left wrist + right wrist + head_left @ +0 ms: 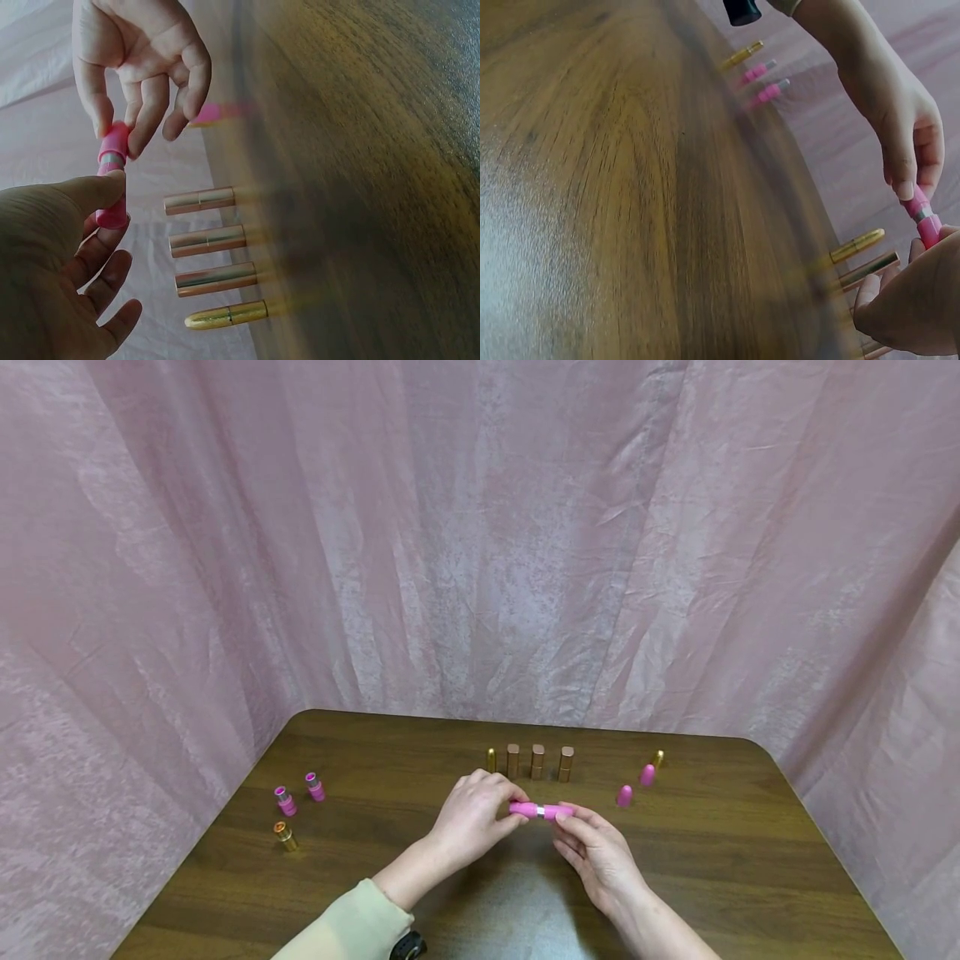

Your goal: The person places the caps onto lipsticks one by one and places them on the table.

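A glossy pink cylindrical tube with a silver band round its middle (541, 812) was held in the air, almost level, above the brown wood-grain table (750, 860). Both hands were clamped on it, one at each end: the left hand (468, 822) pinched the left end, and the right hand (600, 860) pinched the right end, so that the band showed between them.

Around this tube, as on a clock face in the head view, three bronze-coloured, shiny closed tubes (537, 762) stood upright from eleven to one o'clock. Beside them, between ten and eleven, stood a slim gold tube with a pointed top (491, 760). Between two and three o'clock were two pink rounded caps (647, 775) and one gold pointed cap (659, 759). Farther off, near nine o'clock, stood two pink bases with silver collars (285, 801) and one gold base (285, 836).

In the right wrist view, the right hand stood before part of the upright row and hid it.

The left forearm, in a pale green sleeve (348, 922) with a black watch (408, 946), reached in from seven o'clock; the right forearm came from five. In the left wrist view, the right hand gripped with thumb and forefinger, its other fingers loosely bent. Behind the table hung a pink velvety curtain (510, 527).
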A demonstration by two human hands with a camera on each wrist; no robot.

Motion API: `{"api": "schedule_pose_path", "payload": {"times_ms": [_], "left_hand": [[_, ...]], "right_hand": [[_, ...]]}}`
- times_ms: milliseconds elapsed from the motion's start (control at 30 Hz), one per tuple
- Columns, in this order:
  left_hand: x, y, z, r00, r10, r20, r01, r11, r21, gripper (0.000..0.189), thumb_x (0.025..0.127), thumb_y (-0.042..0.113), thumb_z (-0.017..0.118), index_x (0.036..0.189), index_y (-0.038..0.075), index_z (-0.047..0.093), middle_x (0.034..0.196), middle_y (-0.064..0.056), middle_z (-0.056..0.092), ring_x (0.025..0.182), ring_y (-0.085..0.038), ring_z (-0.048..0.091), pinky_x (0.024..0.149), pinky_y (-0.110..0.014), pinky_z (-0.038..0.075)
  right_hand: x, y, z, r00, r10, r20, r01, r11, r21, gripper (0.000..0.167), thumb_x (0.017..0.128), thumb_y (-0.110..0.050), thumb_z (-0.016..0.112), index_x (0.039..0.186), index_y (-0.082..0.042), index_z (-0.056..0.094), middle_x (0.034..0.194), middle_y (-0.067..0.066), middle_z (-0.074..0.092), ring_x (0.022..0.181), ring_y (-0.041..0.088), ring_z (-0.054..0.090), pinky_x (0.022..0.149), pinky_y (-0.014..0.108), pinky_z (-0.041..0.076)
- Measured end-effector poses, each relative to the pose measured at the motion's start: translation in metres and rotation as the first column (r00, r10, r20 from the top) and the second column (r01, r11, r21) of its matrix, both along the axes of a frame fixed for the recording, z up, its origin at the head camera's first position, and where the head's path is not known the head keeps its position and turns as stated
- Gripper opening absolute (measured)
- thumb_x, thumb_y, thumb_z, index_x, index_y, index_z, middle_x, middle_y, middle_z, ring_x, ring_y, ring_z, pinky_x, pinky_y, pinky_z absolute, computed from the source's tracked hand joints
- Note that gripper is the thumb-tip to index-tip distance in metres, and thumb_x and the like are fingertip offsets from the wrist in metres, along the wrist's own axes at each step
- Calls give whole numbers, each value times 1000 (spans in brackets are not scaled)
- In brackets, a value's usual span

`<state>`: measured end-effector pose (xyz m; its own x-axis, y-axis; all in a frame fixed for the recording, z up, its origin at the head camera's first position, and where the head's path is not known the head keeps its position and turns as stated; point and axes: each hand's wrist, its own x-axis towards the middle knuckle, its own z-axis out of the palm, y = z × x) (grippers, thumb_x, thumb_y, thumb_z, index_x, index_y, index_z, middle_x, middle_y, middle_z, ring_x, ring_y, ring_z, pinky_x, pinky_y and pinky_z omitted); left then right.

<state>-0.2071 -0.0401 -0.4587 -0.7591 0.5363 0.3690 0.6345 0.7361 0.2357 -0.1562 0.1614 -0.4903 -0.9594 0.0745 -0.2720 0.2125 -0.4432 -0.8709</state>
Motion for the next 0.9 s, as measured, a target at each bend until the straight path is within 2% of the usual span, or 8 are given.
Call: {"api": "schedule_pose_path", "payload": {"times_ms": [400, 667, 900], "left_hand": [[2, 2, 3, 1000, -14, -1, 15, 1000, 8, 20, 87, 36, 82, 103, 26, 75, 99, 14, 67, 94, -11, 55, 91, -37, 47], [3, 3, 2, 1000, -14, -16, 14, 1000, 5, 20, 87, 37, 82, 102, 26, 75, 99, 14, 67, 99, -13, 58, 106, -46, 42], [4, 4, 2, 1000, -10, -1, 10, 1000, 7, 18, 88, 36, 81, 102, 26, 74, 102, 13, 68, 109, -13, 61, 116, -54, 33]], "right_hand": [[-2, -7, 0, 1000, 8, -7, -8, 1000, -3, 23, 95, -6, 68, 117, -3, 65, 98, -2, 71, 99, 18, 66, 93, 38, 52], [0, -7, 1, 1000, 18, -9, -18, 1000, 10, 13, 96, -8, 68, 109, -12, 67, 96, -4, 72, 97, 14, 67, 96, 40, 49], [-1, -7, 1, 1000, 13, -7, -13, 1000, 25, 16, 95, -8, 69, 111, -12, 67, 95, -5, 72, 98, 16, 66, 100, 44, 44]]}}
